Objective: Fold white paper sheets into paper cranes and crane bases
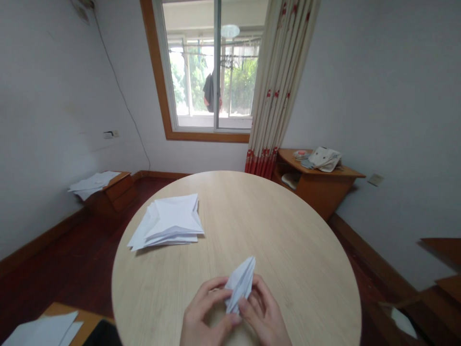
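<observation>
A piece of folded white paper (240,281) with several pointed layers is held above the near part of the round table (273,230). My left hand (209,310) grips its left side and lower end between fingers and thumb. From the right, my right hand (264,307) pinches the same folded paper, thumb in front and fingers behind. The paper stands tilted, its tip pointing up and slightly right. Its lowest end is partly hidden by my thumbs. Farther off to the left lies a stack of folded white paper (176,216) on the tabletop.
A small wooden cabinet (120,192) at left bears white sheets (95,182). More paper (46,331) lies on a wooden surface at lower left. A corner desk (317,187) with a cloth bag (326,158) stands beyond the table, beside a curtain (277,86) and window.
</observation>
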